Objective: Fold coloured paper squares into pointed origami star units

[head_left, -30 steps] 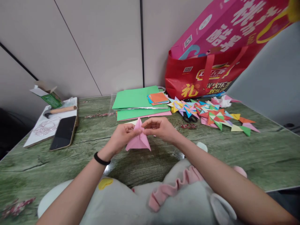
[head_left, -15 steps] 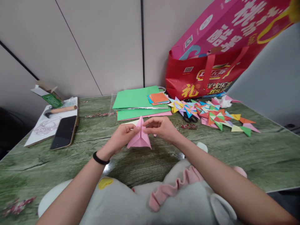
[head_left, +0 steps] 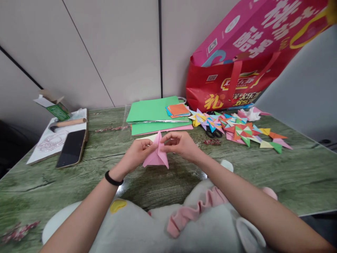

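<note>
A folded piece of pink origami paper (head_left: 157,158) is held up over the table, its narrow point at the top and its wide end toward me. My left hand (head_left: 139,151) pinches its left side between thumb and fingers. On the opposite side, my right hand (head_left: 179,144) grips the paper with thumb and index finger. A central crease runs down between the two hands. Part of a pale yellow sheet (head_left: 147,138) shows behind my left fingers. Green paper sheets (head_left: 152,109) lie just beyond, with small coloured squares (head_left: 178,110) on top.
Folded paper stars (head_left: 243,131) and scissors (head_left: 213,133) lie at the right. A red bag (head_left: 205,84) leans at the wall. To the left are a phone (head_left: 71,148), a hammer-like tool (head_left: 71,122) and a small box (head_left: 56,109). A grey plush (head_left: 142,228) fills my lap.
The pink paper's lower flaps have drawn slightly closer together, and the central gap looks narrower. Both hands keep their hold in nearly the same place.
</note>
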The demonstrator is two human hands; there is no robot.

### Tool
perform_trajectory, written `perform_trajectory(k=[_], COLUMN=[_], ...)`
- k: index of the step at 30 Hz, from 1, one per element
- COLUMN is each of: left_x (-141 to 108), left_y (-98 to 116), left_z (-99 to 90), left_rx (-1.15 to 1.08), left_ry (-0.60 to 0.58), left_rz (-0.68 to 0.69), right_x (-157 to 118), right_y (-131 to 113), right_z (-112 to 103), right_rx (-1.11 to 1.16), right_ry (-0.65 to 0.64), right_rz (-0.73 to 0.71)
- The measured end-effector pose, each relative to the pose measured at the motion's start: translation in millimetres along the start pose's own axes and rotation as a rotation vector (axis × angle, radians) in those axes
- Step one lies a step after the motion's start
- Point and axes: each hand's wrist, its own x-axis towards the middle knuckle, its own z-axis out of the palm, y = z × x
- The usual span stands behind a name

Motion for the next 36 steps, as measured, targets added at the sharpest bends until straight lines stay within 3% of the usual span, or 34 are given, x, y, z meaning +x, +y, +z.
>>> perform_trajectory(k=[17,36], left_x=[1.4,1.6], left_y=[1.2,0.0], left_z=[0.3,2.0], left_rx=[0.104,0.122], left_ry=[0.044,0.067], left_rz=[0.068,0.075], right_x=[1.7,1.1], right_y=[2.7,-0.1], right_z=[-1.9,-2.0], right_rx=[-0.102,-0.113], right_ry=[-0.051,-0.092], right_rz=[-0.090,-0.058])
